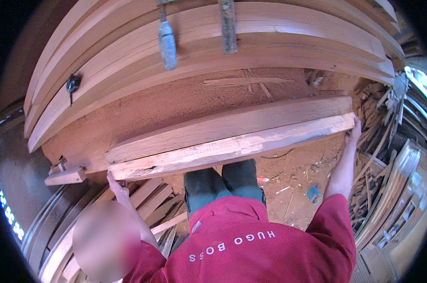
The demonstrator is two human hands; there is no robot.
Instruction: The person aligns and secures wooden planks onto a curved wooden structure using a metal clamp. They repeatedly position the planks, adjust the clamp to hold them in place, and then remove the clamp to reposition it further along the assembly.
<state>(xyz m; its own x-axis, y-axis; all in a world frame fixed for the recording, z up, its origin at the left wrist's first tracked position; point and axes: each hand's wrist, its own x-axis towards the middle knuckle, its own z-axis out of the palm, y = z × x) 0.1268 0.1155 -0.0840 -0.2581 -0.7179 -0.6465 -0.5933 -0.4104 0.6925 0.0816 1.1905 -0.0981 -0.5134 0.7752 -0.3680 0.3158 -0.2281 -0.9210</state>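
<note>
A long wooden beam with a pale, rough, splintered face stretches across in front of my thighs. My left hand is closed on its left end, and the right end is held in my right hand. Some of the fingers of both hands are hidden by the wood. Right behind the pale face runs a smoother, browner wood surface. A dark line parts the two; I cannot tell whether they are one piece or two. Both rest at or just above the near edge of a sawdust-covered work surface.
Long curved timbers span the far side, with a clamp handle and metal bar over them. A small dark tool sits on one. A wood block lies left; scrap wood is stacked right. A blue can stands on the floor.
</note>
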